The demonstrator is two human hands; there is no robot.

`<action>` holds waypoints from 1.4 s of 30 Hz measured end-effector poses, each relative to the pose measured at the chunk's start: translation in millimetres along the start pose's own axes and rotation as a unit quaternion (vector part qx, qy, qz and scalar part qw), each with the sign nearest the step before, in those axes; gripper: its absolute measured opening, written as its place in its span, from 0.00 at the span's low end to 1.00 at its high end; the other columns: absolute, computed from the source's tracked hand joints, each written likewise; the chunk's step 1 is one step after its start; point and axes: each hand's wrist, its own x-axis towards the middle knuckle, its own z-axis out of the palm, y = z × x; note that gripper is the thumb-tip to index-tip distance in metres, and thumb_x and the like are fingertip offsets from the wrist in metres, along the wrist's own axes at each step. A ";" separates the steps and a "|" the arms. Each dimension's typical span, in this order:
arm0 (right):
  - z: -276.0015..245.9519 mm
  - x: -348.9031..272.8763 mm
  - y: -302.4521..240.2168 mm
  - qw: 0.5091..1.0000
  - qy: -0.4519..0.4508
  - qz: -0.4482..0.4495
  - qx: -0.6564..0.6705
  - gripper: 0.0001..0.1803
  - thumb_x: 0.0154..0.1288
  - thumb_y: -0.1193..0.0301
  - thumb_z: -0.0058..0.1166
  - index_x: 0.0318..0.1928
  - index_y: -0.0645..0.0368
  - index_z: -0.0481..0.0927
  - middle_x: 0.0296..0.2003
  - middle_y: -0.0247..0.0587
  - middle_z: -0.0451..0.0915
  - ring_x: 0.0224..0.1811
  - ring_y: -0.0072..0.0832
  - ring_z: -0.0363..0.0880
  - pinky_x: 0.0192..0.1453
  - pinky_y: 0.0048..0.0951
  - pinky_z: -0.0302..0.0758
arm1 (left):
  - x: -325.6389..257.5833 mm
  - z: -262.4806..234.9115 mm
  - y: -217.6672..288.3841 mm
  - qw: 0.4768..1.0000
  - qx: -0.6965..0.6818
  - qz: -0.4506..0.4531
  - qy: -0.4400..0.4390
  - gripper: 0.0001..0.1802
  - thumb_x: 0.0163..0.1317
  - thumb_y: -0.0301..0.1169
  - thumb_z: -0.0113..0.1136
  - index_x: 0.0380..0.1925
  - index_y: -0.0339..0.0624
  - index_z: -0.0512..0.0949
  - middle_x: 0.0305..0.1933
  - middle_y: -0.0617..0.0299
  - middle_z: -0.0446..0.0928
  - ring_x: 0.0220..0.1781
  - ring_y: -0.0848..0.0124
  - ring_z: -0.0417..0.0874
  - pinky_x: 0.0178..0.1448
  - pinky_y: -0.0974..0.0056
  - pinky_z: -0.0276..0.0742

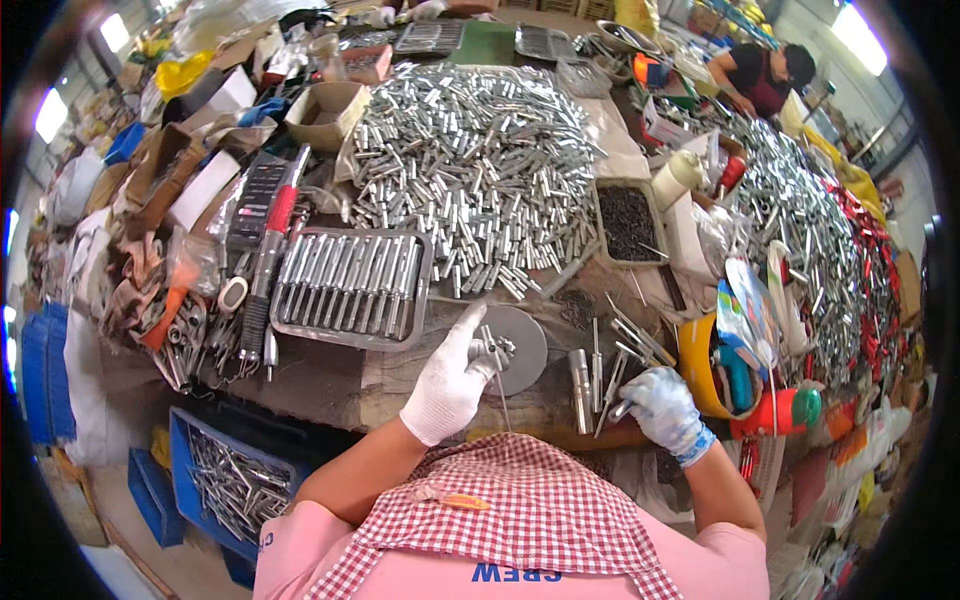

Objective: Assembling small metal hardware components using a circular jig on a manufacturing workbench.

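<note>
My left hand, in a white knitted glove, is closed around a small shiny metal part with a thin rod below it. This hand is over a round grey disc on the bench. My right hand, in a white glove with blue stains, curls its fingers around a short metal cylinder at the bench's front edge. Beside it lie several metal rods and a thicker metal tube. A grey tray left of the disc carries a row of shiny metal tubes.
A large heap of metal tubes covers the bench ahead. Small dark parts fill a tray to its right. Near my right hand stands a yellow ring-shaped container. A blue crate is below left. Another person works at far right.
</note>
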 end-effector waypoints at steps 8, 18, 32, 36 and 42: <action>-14.5 67.6 -61.2 0.648 -0.099 0.155 0.739 0.25 0.62 0.61 0.66 0.52 0.64 0.74 0.39 0.34 0.79 0.39 0.23 0.80 0.45 0.26 0.78 | 12.6 -23.6 7.9 0.986 -0.092 0.136 0.010 0.29 0.70 0.18 0.45 0.71 0.40 0.56 0.43 0.56 0.77 0.44 0.71 0.77 0.50 0.65 0.74; -5.6 95.5 -94.4 0.646 -0.223 0.128 0.719 0.19 0.61 0.70 0.66 0.51 0.64 0.78 0.38 0.32 0.79 0.38 0.20 0.76 0.46 0.25 0.75 | 27.3 -41.5 20.3 0.956 -0.218 0.189 0.044 0.32 0.71 0.37 0.54 0.71 0.45 0.54 0.45 0.58 0.76 0.49 0.69 0.76 0.60 0.62 0.68; -4.0 107.5 -100.4 0.623 -0.185 0.099 0.753 0.26 0.59 0.73 0.68 0.58 0.63 0.76 0.43 0.31 0.80 0.44 0.18 0.76 0.51 0.24 0.74 | 18.4 -17.8 3.5 0.947 -0.274 0.165 -0.041 0.32 0.65 0.36 0.61 0.67 0.46 0.61 0.42 0.58 0.79 0.49 0.68 0.78 0.70 0.55 0.61; -19.8 114.5 -110.2 0.624 -0.187 0.130 0.747 0.28 0.59 0.78 0.66 0.61 0.63 0.75 0.46 0.31 0.80 0.46 0.17 0.76 0.54 0.24 0.74 | 19.6 -19.4 5.8 0.936 -0.300 0.174 -0.064 0.31 0.66 0.34 0.60 0.67 0.46 0.61 0.42 0.58 0.79 0.49 0.68 0.78 0.70 0.55 0.60; -23.2 116.2 -111.5 0.615 -0.198 0.120 0.754 0.27 0.60 0.81 0.63 0.61 0.65 0.74 0.47 0.33 0.80 0.47 0.20 0.78 0.55 0.25 0.75 | 16.3 -23.2 6.0 0.955 -0.246 0.152 -0.066 0.30 0.66 0.28 0.58 0.66 0.43 0.60 0.45 0.56 0.78 0.50 0.68 0.79 0.65 0.59 0.70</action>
